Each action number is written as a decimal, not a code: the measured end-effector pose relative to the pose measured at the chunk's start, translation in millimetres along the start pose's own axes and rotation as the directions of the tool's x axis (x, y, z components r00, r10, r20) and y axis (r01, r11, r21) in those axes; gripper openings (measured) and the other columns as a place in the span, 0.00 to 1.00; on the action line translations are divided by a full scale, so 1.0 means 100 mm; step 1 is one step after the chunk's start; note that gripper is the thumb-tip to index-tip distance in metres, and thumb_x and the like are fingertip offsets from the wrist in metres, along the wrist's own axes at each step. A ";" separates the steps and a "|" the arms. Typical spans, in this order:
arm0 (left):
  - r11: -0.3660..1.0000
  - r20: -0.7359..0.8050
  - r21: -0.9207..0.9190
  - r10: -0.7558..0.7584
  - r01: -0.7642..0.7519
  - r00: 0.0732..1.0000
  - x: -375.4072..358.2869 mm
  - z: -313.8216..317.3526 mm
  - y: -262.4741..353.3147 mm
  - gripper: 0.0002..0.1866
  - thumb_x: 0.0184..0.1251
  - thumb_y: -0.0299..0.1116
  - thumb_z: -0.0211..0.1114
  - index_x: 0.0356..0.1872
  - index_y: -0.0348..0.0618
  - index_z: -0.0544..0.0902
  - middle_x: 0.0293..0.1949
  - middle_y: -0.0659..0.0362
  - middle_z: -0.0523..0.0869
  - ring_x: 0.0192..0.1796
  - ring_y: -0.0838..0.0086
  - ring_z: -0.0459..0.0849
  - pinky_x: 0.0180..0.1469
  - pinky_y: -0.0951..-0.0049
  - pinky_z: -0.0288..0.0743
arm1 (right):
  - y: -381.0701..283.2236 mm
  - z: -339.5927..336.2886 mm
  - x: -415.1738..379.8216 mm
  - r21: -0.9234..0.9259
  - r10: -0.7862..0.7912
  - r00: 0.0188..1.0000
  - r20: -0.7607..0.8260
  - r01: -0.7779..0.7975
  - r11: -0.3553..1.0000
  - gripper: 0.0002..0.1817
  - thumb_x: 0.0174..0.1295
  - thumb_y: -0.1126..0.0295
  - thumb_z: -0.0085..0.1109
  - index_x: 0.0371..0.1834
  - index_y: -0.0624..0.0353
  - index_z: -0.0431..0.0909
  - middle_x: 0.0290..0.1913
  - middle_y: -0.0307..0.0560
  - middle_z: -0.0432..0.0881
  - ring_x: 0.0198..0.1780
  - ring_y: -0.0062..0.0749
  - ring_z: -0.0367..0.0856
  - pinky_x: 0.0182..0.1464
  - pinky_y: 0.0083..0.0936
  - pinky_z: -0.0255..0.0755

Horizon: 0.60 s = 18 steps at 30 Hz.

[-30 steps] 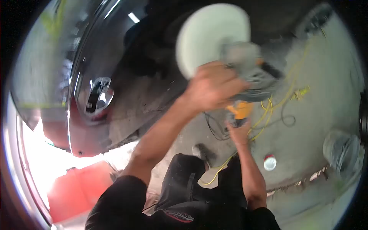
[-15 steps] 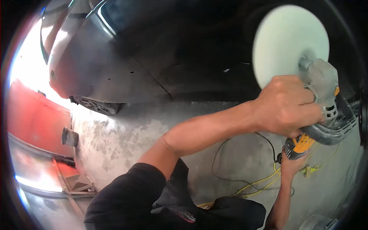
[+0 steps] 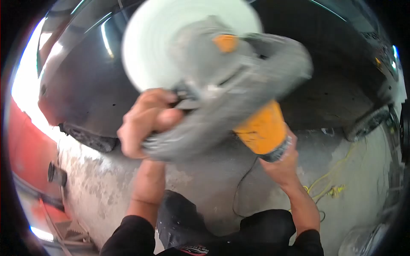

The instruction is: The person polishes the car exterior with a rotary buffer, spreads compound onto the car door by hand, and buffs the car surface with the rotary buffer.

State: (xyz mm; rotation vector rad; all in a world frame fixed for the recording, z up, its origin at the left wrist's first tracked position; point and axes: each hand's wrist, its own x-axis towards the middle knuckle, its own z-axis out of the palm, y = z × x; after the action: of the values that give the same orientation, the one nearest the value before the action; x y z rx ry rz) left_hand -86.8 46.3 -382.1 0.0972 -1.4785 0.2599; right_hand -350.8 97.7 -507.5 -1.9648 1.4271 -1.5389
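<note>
A rotary polisher [image 3: 239, 85] with a grey head, a dusty loop handle and a yellow body is held up before me, partly blurred. Its large round white pad [image 3: 149, 47] faces the dark car panel [image 3: 85, 85] and covers part of it. My left hand [image 3: 147, 121] is closed around the left side of the loop handle, close below the pad. Wrapped around the rear end of the yellow body is my right hand [image 3: 282, 160], its palm partly hidden behind the tool.
Car wheels show at the left [image 3: 92, 138] and right [image 3: 367, 123]. A thin dark cord [image 3: 237, 194] and a yellow cable [image 3: 333, 190] lie on the concrete floor [image 3: 196, 179]. On the left, a dark cylindrical container [image 3: 57, 174] stands by a red panel [image 3: 30, 149].
The polisher has moved left and closer to me, its pad from the upper right to the upper middle. Both hands have kept hold, and my view has shifted right along the car.
</note>
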 end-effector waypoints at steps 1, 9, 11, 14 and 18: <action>0.998 -0.016 0.068 -0.017 0.018 1.000 -0.01 -0.13 -0.03 0.11 0.68 0.26 0.70 0.30 0.36 0.75 0.21 0.55 0.79 0.24 0.71 0.80 0.37 0.59 0.84 | -0.05 0.09 0.05 0.004 -0.027 0.999 0.027 0.027 1.000 0.50 0.49 0.70 0.77 0.75 0.59 0.56 0.60 0.63 0.80 0.61 0.52 0.82 0.61 0.38 0.76; 0.954 0.103 0.298 -0.063 0.029 0.993 -0.25 -0.65 0.14 0.08 0.72 0.26 0.62 0.34 0.36 0.73 0.21 0.57 0.76 0.24 0.75 0.76 0.40 0.61 0.81 | 0.02 0.48 -0.01 0.015 -0.032 0.989 0.141 0.030 0.999 0.49 0.49 0.71 0.79 0.74 0.64 0.57 0.58 0.59 0.83 0.59 0.45 0.85 0.60 0.33 0.76; 0.988 0.160 0.150 -0.054 0.030 0.986 -0.31 -0.66 0.07 0.05 0.66 0.25 0.62 0.37 0.34 0.76 0.25 0.55 0.78 0.27 0.72 0.79 0.40 0.63 0.79 | 0.05 0.47 -0.06 0.009 -0.006 0.992 0.125 0.005 1.000 0.50 0.48 0.71 0.79 0.74 0.64 0.57 0.59 0.59 0.82 0.60 0.45 0.84 0.61 0.33 0.76; 0.988 0.141 0.154 -0.025 0.003 0.990 -0.14 -0.16 0.17 0.16 0.69 0.26 0.69 0.25 0.37 0.71 0.16 0.59 0.73 0.19 0.74 0.72 0.35 0.63 0.82 | 0.14 0.31 -0.21 0.083 0.047 0.995 0.092 -0.055 0.995 0.49 0.51 0.68 0.76 0.75 0.62 0.55 0.60 0.64 0.80 0.62 0.50 0.82 0.62 0.36 0.76; 0.991 0.231 0.119 0.029 -0.058 0.972 0.08 0.56 0.15 0.12 0.51 0.26 0.79 0.22 0.39 0.80 0.18 0.57 0.77 0.22 0.66 0.81 0.27 0.68 0.78 | 0.39 0.02 -0.35 0.113 0.151 0.984 -0.096 -0.140 0.984 0.48 0.48 0.75 0.76 0.72 0.61 0.57 0.58 0.57 0.82 0.61 0.42 0.83 0.61 0.33 0.76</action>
State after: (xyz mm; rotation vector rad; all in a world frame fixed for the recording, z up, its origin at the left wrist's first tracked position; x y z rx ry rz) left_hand -143.7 49.8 -370.2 0.2014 -1.6946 0.3874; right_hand -367.4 106.7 -556.3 -1.7032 1.4618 -1.6356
